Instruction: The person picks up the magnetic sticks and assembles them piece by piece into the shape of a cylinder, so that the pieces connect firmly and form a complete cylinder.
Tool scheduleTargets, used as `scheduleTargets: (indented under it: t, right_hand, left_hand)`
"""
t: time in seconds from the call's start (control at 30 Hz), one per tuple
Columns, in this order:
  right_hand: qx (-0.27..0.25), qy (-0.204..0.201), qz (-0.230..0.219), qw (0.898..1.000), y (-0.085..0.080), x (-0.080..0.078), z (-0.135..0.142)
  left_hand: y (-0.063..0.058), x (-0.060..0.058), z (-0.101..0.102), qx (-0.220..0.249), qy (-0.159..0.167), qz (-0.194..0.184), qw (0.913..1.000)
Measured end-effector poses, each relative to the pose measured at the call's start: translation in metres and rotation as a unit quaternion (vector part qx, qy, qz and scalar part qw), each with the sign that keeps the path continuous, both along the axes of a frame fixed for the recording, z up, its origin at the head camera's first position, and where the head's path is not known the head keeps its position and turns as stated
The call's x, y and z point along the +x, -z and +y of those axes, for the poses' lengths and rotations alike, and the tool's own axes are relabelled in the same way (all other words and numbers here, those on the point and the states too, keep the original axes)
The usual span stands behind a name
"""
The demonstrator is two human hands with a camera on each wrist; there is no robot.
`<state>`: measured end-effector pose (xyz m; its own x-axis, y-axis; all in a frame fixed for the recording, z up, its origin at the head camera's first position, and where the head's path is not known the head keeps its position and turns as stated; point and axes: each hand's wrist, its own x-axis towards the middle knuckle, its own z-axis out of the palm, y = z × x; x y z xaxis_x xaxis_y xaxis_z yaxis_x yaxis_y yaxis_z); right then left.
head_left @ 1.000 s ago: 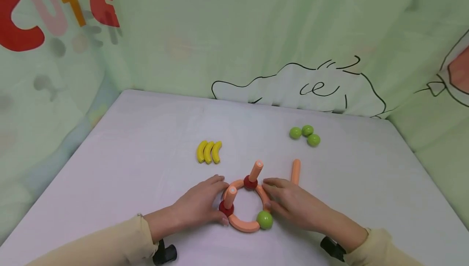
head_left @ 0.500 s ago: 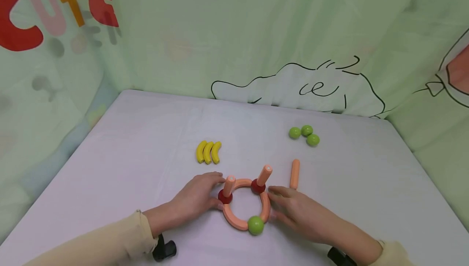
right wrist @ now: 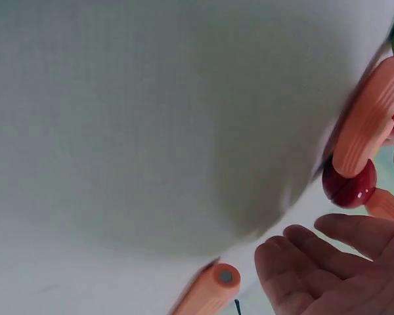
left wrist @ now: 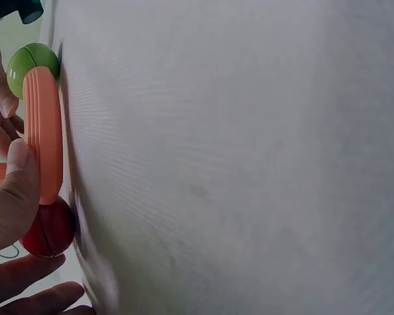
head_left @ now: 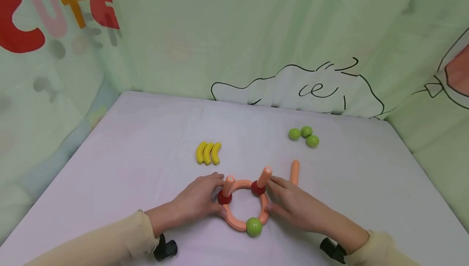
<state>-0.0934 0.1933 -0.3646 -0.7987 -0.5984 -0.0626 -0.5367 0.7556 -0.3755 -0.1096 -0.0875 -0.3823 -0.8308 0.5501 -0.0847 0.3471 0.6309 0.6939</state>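
Observation:
A ring of curved orange sticks (head_left: pixel 235 222) lies on the table, joined by two red balls and a green ball (head_left: pixel 254 227). One straight orange rod stands on each red ball, the left rod (head_left: pixel 229 185) and the right rod (head_left: pixel 265 176). My left hand (head_left: pixel 196 198) cups the ring's left side, its thumb at the curved stick beside the red ball (left wrist: pixel 50 230), its other fingers stretched out past that ball. On the ring's right side is my right hand (head_left: pixel 298 205), fingers extended near the other red ball (right wrist: pixel 350 184), thumb by the curved stick.
A loose orange rod (head_left: pixel 294 171) lies just beyond my right hand. Farther back are three yellow banana-shaped pieces (head_left: pixel 208 153) and three green balls (head_left: pixel 306 131). Printed green cloth (head_left: pixel 165 46) hangs behind and beside the white-covered table (head_left: pixel 154 135).
The ring has turned clockwise in the head view: the green ball moved left, the left red ball back, the rear one right. My right hand drew away slightly, then returned against the ring.

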Motion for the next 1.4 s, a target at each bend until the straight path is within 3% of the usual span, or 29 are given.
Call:
scheduleTargets:
  t: [0.4,0.77,1.03,1.17,1.3,1.4]
  right_hand:
    - [-0.009,-0.001,0.018,1.000,0.002,0.004,0.004]
    - [-0.002,0.002,0.007,1.000,-0.001,0.004,0.004]
    - [0.004,0.005,0.015,1.000,-0.002,0.004,0.003]
    - [-0.005,0.050,0.025,0.998,-0.009,-0.003,0.006]
    - [-0.034,0.146,0.043,0.988,-0.018,-0.021,0.020]
    - [-0.023,0.212,0.015,0.977,-0.021,-0.038,0.034]
  left_hand:
    - [-0.001,-0.006,0.003,-0.015,0.003,0.037,0.9992]
    - [-0.002,-0.010,0.000,-0.028,-0.003,0.007,0.9996]
    - [-0.001,-0.011,-0.002,-0.001,-0.007,0.004,1.0000]
    - [-0.001,-0.011,-0.002,0.003,-0.009,0.004,0.9999]
    - [-0.002,-0.011,-0.002,0.000,-0.012,0.004,0.9999]
    - [-0.002,-0.011,-0.002,-0.003,-0.014,0.001,0.9999]
